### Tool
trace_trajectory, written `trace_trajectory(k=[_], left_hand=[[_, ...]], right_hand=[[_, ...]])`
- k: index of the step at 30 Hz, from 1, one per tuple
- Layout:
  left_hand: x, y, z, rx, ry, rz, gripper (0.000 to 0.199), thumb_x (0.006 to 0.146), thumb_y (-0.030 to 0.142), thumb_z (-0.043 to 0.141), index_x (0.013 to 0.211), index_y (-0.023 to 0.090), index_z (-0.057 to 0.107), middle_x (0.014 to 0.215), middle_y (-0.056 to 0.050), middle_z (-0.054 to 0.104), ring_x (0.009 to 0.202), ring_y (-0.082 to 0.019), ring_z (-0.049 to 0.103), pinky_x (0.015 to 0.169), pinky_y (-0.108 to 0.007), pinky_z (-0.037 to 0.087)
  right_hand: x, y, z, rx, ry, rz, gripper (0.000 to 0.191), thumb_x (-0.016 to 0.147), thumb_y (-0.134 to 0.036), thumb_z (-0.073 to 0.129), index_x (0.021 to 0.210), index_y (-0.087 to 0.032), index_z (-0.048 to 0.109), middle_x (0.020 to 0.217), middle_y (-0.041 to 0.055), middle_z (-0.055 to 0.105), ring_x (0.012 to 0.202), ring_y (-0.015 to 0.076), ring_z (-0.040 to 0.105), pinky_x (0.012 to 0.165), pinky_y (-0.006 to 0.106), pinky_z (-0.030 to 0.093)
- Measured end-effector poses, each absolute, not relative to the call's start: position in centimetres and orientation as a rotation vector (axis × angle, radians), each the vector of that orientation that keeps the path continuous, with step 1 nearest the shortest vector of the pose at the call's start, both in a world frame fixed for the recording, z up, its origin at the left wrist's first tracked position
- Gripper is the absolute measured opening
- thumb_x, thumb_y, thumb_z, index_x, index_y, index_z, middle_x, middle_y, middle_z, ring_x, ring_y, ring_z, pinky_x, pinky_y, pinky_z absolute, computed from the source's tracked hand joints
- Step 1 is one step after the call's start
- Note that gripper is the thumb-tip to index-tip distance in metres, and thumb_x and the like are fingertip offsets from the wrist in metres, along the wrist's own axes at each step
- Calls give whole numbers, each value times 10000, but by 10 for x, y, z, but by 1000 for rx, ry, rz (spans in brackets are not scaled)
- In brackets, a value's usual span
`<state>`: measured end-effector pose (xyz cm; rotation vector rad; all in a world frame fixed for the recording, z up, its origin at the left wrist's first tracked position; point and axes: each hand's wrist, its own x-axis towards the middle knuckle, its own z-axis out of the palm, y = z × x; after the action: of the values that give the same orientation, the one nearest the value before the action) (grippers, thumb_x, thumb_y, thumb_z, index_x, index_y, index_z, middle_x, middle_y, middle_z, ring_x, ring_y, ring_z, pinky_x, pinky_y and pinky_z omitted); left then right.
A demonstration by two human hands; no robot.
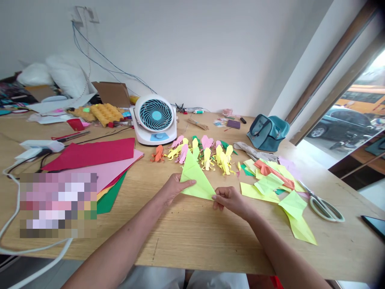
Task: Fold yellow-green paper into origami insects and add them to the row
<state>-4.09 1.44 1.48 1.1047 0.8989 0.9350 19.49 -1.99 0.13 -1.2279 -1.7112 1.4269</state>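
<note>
A light green sheet of paper, folded to a triangle with crease lines, is held up above the table between both hands. My left hand grips its left edge, thumb lying across the front. At the lower right corner, my right hand pinches the paper between thumb and fingers. Just behind it stand several small folded paper figures in yellow, pink and green, with an orange paper figure at their left end.
A white fan stands behind the figures. Coloured paper sheets lie at left near a white cable. At right are paper scraps, scissors and a teal bag. A dark-screened device sits at the right edge.
</note>
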Motion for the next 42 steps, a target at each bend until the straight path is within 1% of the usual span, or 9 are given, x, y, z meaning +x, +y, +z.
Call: trace_trajectory(k=[7,16,21,24,26,29,32,37,42], left_hand=[[-40,14,20,1085,877,978,490,568,434,888,911,105,767,889,-108,776,781,-223,721,792,-329,541],[-43,18,15,1049,829,1028,492,581,434,888,928,109,763,929,-110,775,818,-224,721,802,-322,533],[-43,18,13,1059,787,1024,460,608,437,875,900,100,763,878,-104,775,802,-219,715,817,-330,531],[-42,17,13,1060,808,1012,471,590,444,880,882,94,761,864,-109,774,790,-227,713,826,-351,534],[-41,16,13,1067,823,1014,486,577,448,884,885,92,761,865,-112,773,794,-231,712,828,-357,535],[-38,14,12,1085,847,1016,499,571,462,882,877,87,761,859,-117,771,806,-232,708,822,-347,530],[-32,10,9,1092,855,967,517,577,478,876,897,88,761,845,-114,769,803,-232,707,796,-334,526],[-25,4,6,1073,863,905,480,566,460,883,861,106,747,836,-83,759,724,-195,685,702,-294,521],[-31,9,11,1072,893,1024,390,578,443,873,671,134,655,635,11,661,570,-96,575,582,-208,452]], right_hand=[[201,-17,-3,-1315,-1779,1325,469,824,-602,625,652,-166,610,444,-27,567,372,67,423,403,200,310],[206,-20,18,-1210,-1788,1452,474,774,-624,655,760,-150,656,627,34,706,480,91,542,492,218,422],[214,-21,25,-1350,-1884,1366,449,774,-596,667,691,-156,642,465,-14,591,400,80,449,431,212,339],[222,-22,27,-1390,-1966,1319,445,804,-590,639,679,-164,638,438,-29,546,393,78,414,432,216,326],[226,-22,28,-1373,-2008,1310,443,834,-583,611,680,-169,631,483,-13,571,436,91,453,462,224,353],[227,-20,27,-1289,-1988,1264,423,873,-571,575,764,-168,643,639,25,631,593,127,540,565,245,415],[219,-20,22,-1234,-1946,1222,422,863,-580,588,876,-163,648,709,21,602,648,135,516,579,247,400],[200,-26,11,-1309,-2055,1128,491,821,-584,625,589,-165,514,561,-45,360,546,83,312,482,229,240],[198,-29,10,-1311,-2083,1175,485,821,-582,624,604,-162,516,574,-47,346,547,79,305,485,228,239]])
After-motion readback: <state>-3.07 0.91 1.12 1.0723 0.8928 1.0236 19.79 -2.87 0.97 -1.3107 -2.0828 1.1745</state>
